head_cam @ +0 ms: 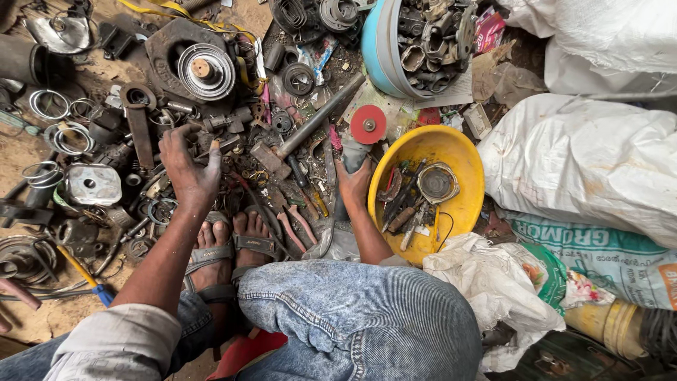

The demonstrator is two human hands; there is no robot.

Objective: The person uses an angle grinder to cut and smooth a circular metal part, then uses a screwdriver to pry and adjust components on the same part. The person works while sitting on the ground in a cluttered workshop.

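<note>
My left hand point(187, 166) hovers over a heap of dark metal scrap parts point(211, 134), fingers spread and curled, with nothing clearly held. My right hand point(352, 185) grips the grey body of an angle grinder point(352, 152) lying on the ground, its red disc point(368, 125) pointing away from me. A hammer point(310, 127) lies diagonally just left of the grinder. My sandalled feet point(233, 243) rest between the two hands, and my knee in blue jeans point(352, 317) fills the bottom middle.
A yellow bowl point(462, 159) with tools stands right of the grinder. A blue tub point(377, 49) of metal parts sits behind it. White sacks point(592, 155) fill the right side. Rings, springs and pliers point(300, 222) litter the dirt floor on the left.
</note>
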